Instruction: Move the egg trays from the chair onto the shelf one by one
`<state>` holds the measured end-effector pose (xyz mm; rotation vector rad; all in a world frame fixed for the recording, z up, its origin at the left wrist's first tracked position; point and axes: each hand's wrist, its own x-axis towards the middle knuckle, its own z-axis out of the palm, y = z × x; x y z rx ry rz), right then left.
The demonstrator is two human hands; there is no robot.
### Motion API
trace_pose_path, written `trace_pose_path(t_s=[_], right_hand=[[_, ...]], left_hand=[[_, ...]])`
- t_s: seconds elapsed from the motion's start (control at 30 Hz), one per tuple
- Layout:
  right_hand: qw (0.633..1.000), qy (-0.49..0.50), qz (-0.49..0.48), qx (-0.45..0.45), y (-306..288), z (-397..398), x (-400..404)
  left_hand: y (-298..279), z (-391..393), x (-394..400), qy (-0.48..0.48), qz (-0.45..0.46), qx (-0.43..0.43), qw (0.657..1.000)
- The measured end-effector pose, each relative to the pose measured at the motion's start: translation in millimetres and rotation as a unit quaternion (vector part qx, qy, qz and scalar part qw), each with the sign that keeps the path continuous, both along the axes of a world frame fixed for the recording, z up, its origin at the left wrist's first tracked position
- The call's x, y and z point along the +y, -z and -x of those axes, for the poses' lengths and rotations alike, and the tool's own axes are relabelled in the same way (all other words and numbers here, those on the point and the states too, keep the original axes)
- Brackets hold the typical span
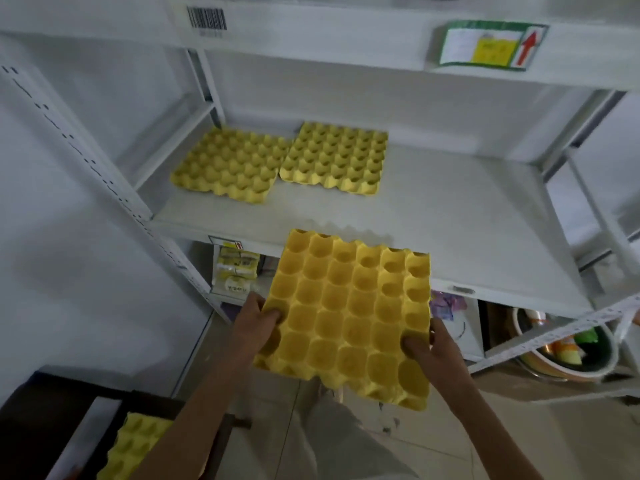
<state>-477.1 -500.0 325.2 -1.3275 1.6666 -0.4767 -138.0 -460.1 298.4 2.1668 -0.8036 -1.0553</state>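
egg tray [349, 313] (yellow, empty) is held level before the shelf's [450, 216] near edge, left hand [256, 323] and right hand [427, 344] each pinching a side; two trays [280, 162] lie far left on the shelf, another [135, 445] on the chair [45, 420].

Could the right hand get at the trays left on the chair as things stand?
Probably not: the right hand grips the held tray, and the chair trays lie across the body, beyond the left hand.

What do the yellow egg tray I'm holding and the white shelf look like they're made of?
Yellow dimpled egg tray: probably moulded paper pulp; matte, soft-edged cups, though thin plastic isn't excluded. White shelf board: likely painted metal, judging by its smooth, faintly speckled surface and perforated uprights.
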Motion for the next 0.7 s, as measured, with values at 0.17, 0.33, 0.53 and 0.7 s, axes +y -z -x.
trace_pose_path(t_s=[0.17,0.33,0.53,0.7], right_hand=[[0.999,-0.009,0.034,0.037,3,-47,-91],[0.992,-0.032,0.066,0.1,15,-84,-162],[0.984,-0.029,0.036,0.173,22,-118,-198],[0.981,-0.004,0.064,0.181,26,-137,-199]], left_hand=[[-9,-39,-65,0.011,0.069,-0.084,0.994],[-7,-75,-117,0.014,0.068,-0.129,0.989],[1,-101,-149,0.03,0.068,-0.122,0.99],[4,-120,-168,0.044,0.085,-0.131,0.987]])
